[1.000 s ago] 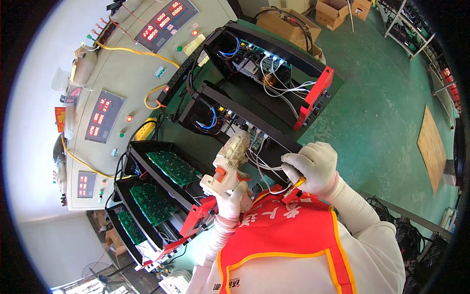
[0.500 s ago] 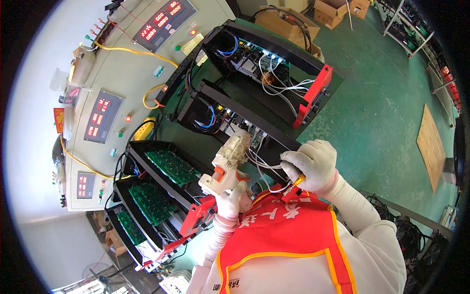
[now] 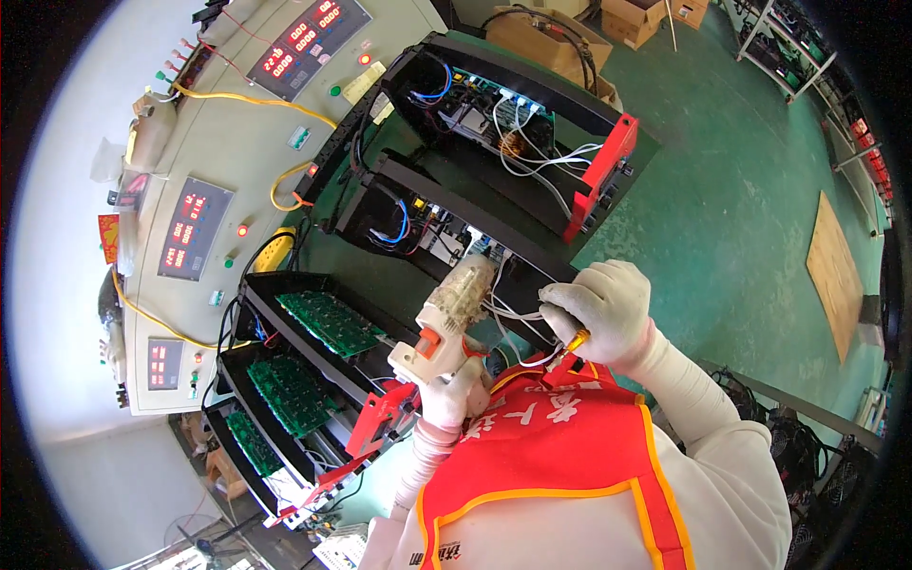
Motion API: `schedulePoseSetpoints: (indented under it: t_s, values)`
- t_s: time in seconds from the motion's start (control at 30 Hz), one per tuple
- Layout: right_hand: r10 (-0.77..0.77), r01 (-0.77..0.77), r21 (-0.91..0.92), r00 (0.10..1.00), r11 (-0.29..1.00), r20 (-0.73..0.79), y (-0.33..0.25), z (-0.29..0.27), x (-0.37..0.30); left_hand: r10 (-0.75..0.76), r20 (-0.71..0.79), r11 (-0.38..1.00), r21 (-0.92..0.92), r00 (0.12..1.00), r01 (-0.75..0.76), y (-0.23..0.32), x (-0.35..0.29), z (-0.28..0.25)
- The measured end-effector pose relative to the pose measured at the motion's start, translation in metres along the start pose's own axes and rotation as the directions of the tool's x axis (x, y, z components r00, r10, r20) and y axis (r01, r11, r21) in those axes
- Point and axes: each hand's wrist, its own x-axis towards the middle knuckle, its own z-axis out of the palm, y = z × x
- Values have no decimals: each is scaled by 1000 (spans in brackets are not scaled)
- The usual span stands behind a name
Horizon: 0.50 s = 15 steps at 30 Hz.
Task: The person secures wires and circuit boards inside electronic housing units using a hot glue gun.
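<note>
My left hand (image 3: 454, 391), gloved in white, is closed around a cream pistol-shaped tool that looks like a glue gun (image 3: 454, 299). It has an orange switch and a crusted, whitish barrel, whose end reaches over the circuit board of the nearer open black case (image 3: 432, 199). White cables (image 3: 513, 315) run from that board toward the red front panel (image 3: 570, 366). My right hand (image 3: 608, 313), also gloved, is closed on a slim tool with an amber part (image 3: 576, 342), apparently a screwdriver; its other end is hidden in the hand. It is beside the cables and panel.
Another open case with a red panel (image 3: 601, 176) stands behind. To the left are cases with green boards (image 3: 332, 321). A test console with lit displays (image 3: 195, 228) runs along the left side. Cardboard boxes (image 3: 635, 21), a rack (image 3: 787, 57) and a wooden board (image 3: 836, 275) are farther off.
The glue gun's barrel has shifted slightly right over the board. My right hand keeps its hold on the slim tool with little movement. The whole view has shifted a little.
</note>
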Motion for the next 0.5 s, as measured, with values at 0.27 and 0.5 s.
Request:
schedulePoseSetpoints:
  t_s: [0.27, 0.5]
  values:
    - [12, -12, 11, 1000, 1000, 11, 0, 0, -1, 88, -20, 995, -54, 996, -89, -7, 5, 2]
    - [8, -8, 14, 1000, 1000, -7, 1, 0, -1, -3, 13, 1000, -27, 1000, 3, 4, -2, 5]
